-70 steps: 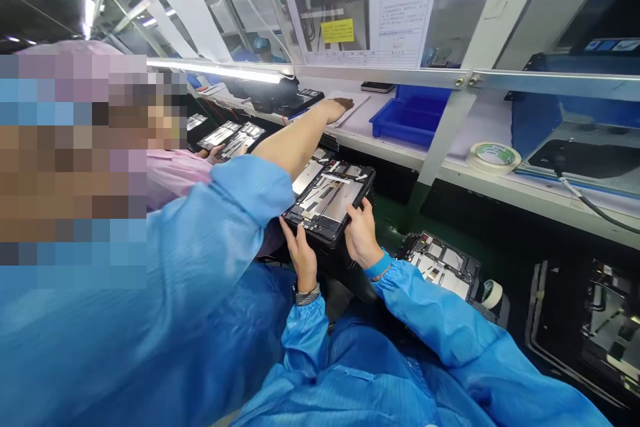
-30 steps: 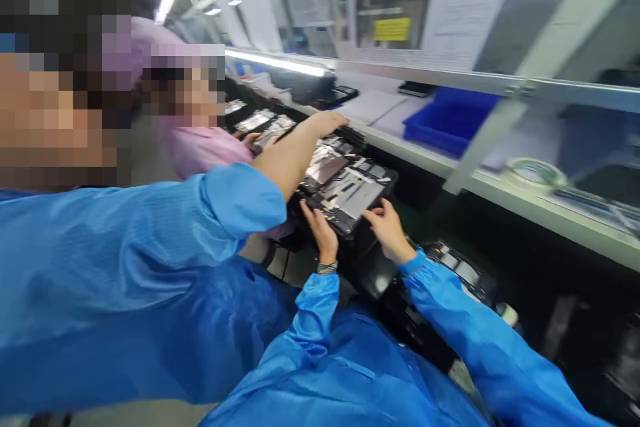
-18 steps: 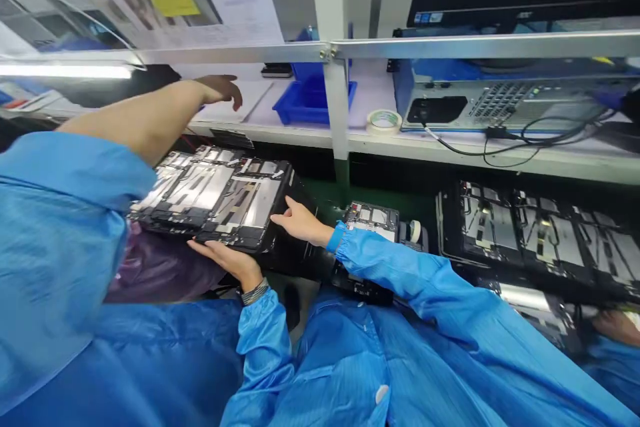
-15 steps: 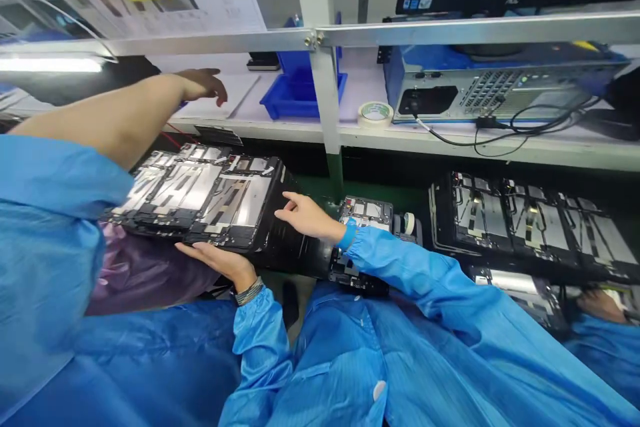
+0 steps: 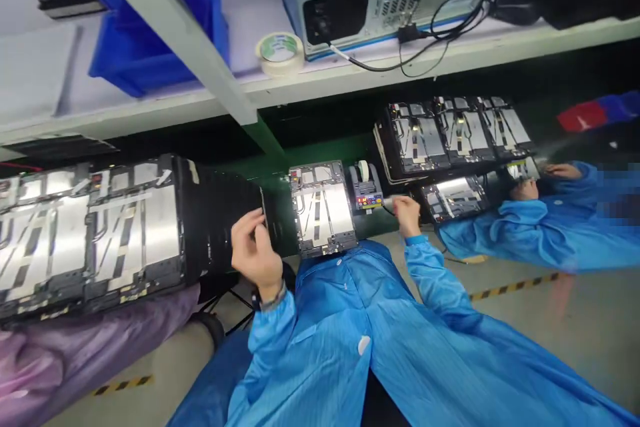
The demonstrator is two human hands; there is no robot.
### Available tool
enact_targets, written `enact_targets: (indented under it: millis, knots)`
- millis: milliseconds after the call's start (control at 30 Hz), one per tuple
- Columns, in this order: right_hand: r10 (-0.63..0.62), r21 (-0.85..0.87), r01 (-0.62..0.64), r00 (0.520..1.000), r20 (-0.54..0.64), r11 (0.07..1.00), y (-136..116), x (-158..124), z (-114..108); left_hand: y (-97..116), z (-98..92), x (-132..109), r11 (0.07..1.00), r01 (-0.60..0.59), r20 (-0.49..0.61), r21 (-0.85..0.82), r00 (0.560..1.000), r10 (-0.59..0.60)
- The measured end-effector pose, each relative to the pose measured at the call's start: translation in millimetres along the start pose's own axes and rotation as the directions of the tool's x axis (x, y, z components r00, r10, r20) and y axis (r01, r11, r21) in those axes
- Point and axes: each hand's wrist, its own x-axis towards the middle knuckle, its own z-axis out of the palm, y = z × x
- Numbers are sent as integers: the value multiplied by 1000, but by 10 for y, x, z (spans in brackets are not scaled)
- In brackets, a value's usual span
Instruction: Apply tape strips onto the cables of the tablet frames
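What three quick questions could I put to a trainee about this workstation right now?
1. Multiple choice: which is nearer the tape dispenser: A, the left hand, or B, the right hand?
2. True or false: the roll of tape on the shelf stands to the left of the computer case.
3. What lies on the green surface between the two hands?

Key: 1. B. 2. True. 3. A tablet frame with metal panels.
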Motion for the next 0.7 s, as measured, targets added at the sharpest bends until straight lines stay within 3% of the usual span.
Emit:
enact_targets:
  millis: [33, 100, 200, 300, 567, 700]
  knots:
    - [62, -18, -61, 998, 7, 998, 201, 7, 19, -124, 152, 76, 998, 46, 119, -46, 992, -40]
    - [147, -19, -147, 989, 13, 989, 522, -23, 105, -417, 413, 265, 991, 100, 196, -91, 977, -80]
    - [225, 18, -225, 974, 12, 974, 843, -63, 237, -829, 675, 516, 977, 183, 188, -106, 969, -161]
    - [258, 70, -260, 965, 44, 963, 1038, -28, 305, -1075, 795, 637, 960, 255, 175, -117, 957, -233]
    - [283, 208, -305, 950, 131, 929, 1236, 160, 450, -1202, 829, 676, 953, 284, 216, -101, 942, -258]
    - [307, 269, -322, 947, 97, 908, 1296, 151, 513, -1222, 788, 673, 958, 280, 241, -67, 936, -257]
